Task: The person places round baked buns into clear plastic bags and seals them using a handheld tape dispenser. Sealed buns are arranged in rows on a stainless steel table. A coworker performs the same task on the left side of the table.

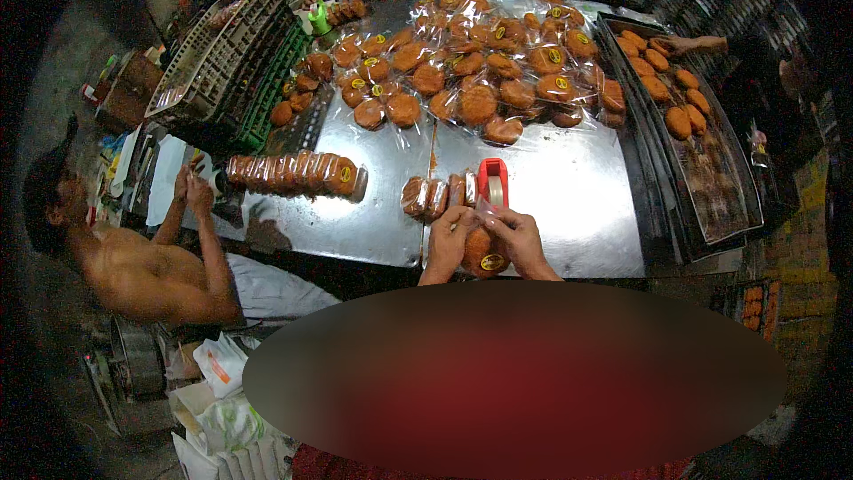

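Note:
My left hand (448, 240) and my right hand (521, 238) meet at the gathered neck of a clear plastic bag (485, 209), pinching it between the fingertips. Inside the bag is a round brown bun (478, 250), low between my palms, with a yellow and black sticker on its front. Just beyond my fingers stands a red tape dispenser (494, 170) with a roll of tape in it. To its left, several bagged buns (436, 197) are lined up on edge in a short row. My fingers partly cover the bag's neck.
A heap of bagged buns (476, 103) covers the far side of the metal table (373, 230). A longer bagged row (293, 173) lies left, near a co-worker's hands (193, 190). Stacked crates (213, 47) stand beyond. On the right, another person's hand (680, 45) reaches over a baking tray (716, 180).

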`<control>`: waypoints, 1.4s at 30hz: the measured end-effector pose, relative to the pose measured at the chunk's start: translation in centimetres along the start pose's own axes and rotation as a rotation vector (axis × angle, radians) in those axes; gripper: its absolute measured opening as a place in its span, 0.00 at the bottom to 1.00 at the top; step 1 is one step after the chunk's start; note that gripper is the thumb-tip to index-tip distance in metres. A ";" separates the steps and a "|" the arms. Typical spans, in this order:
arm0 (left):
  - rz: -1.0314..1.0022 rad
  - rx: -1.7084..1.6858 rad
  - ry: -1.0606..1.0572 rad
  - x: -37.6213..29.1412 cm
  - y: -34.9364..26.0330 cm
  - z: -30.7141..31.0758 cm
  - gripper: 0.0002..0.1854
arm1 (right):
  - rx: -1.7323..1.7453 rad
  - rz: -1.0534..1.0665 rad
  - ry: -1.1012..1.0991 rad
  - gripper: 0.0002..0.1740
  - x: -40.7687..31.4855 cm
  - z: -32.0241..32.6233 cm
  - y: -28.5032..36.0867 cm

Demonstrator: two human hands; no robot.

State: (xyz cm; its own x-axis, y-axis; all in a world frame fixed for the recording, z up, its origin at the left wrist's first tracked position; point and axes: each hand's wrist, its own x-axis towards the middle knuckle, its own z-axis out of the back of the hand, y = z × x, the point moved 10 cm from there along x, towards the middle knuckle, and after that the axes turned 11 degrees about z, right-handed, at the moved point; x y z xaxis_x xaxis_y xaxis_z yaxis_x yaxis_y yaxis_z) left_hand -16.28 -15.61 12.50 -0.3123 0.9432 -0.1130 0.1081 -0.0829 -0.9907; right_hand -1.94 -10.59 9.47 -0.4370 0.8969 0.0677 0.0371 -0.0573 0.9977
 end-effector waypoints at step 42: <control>0.365 -0.071 -0.016 -6.2 8.8 0.5 0.16 | -0.329 -0.206 -0.129 0.16 -0.9 3.8 -10.4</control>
State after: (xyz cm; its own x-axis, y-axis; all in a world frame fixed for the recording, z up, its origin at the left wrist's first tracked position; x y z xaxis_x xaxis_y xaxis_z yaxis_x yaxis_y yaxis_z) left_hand -13.90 -22.37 4.47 -0.2554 0.8504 -0.4600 0.2801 -0.3903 -0.8770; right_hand 1.44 -9.13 -0.97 -0.2881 0.9507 -0.1147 -0.3380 0.0111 0.9411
